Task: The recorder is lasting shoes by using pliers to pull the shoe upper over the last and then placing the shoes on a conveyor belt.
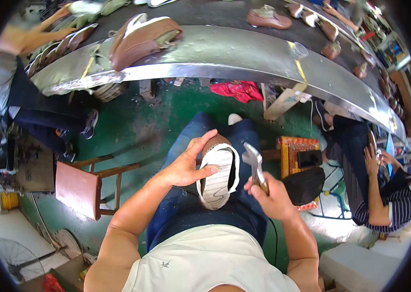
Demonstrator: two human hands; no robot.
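My left hand (191, 163) grips a brown shoe (211, 142) above my lap, its thumb pressed on the pale, striped face turned up toward me. A loose white edge runs along the shoe's right side, with a dark gap beside it. In my right hand (274, 196), just right of the shoe, is a pair of metal pincers (255, 163). Their silver head points up and away, apart from the shoe; the fingers are wrapped round the handles, which are mostly hidden.
A metal-edged bench (205, 46) crosses ahead, bearing a larger brown shoe (142, 41) and others. A stool (78, 190) stands left; an orange patterned seat (290, 168) with a phone (309, 158) and black cushion (304, 187) is right. People sit or stand both sides.
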